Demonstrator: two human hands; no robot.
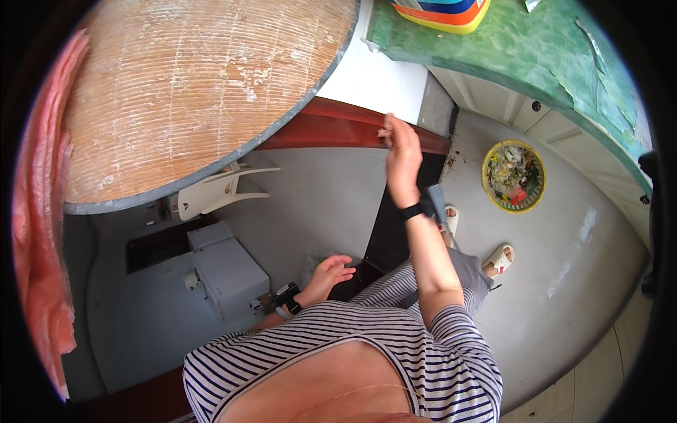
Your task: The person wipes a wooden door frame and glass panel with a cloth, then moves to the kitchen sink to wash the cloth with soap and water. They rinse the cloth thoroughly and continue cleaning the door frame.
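Note:
My right hand is raised in front of me near the red strip below a white surface. A small brownish-pink scrap shows at its fingertips, seemingly pinched there; what it is I cannot tell. Lower down, my left hand hangs near my waist with its fingers apart and nothing in it. Each wrist bears a black strap with a device. A large round slatted board with a grey rim and whitish dried residue fills the upper left. Right of my right hand, a yellow-rimmed basket of mixed waste stands on the floor.
A green-covered counter with pale cabinet doors curves along the upper right, bearing a colourful container. Pink plastic sheeting hangs at the left. A cream plastic chair and a white chest-like box stand beyond the round board.

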